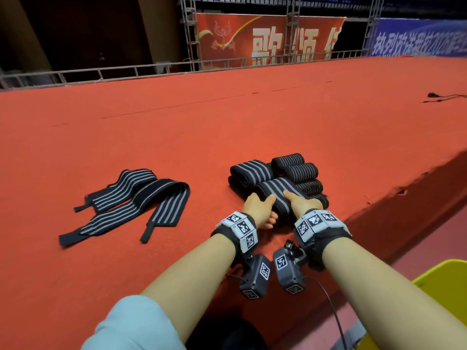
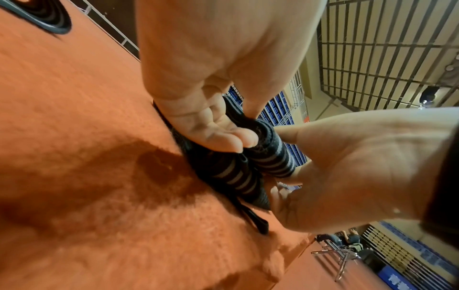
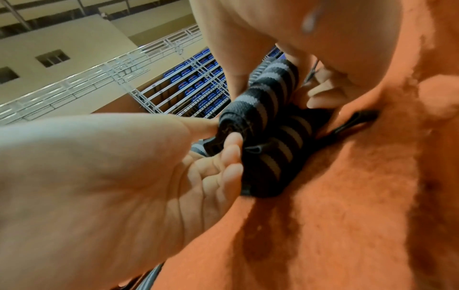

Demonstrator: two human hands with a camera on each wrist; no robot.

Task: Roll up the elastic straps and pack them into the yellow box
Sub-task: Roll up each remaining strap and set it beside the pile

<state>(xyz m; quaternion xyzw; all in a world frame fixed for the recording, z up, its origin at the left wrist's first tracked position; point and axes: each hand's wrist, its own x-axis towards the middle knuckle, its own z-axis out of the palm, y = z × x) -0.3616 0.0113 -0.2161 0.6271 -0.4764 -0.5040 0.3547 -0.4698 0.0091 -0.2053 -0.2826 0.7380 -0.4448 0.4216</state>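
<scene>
Both hands work on one black strap with grey stripes (image 1: 278, 195), just below the middle of the head view, on the red carpet (image 1: 227, 127). The left hand (image 1: 259, 210) grasps the near left end of the strap's rolled part, its fingers curled under and its thumb on top; in the left wrist view its fingertips (image 2: 238, 140) press the spiral end of the roll (image 2: 269, 155). The right hand (image 1: 304, 204) grasps the right end the same way, with its fingers (image 3: 231, 155) curled against the roll's end and the thumb above. A thin black loop (image 3: 352, 122) from the strap lies on the carpet beside the roll. Just beyond the hands, touching them, sits a cluster of rolled straps (image 1: 294, 169), packed side by side. To the left of the frame, well apart from the hands, two loose straps (image 1: 131, 200) lie folded and overlapping. A corner of the yellow box (image 1: 444, 281) shows at the lower right edge, below the carpeted ledge. A red banner (image 1: 267, 39) hangs at the top of the frame.
</scene>
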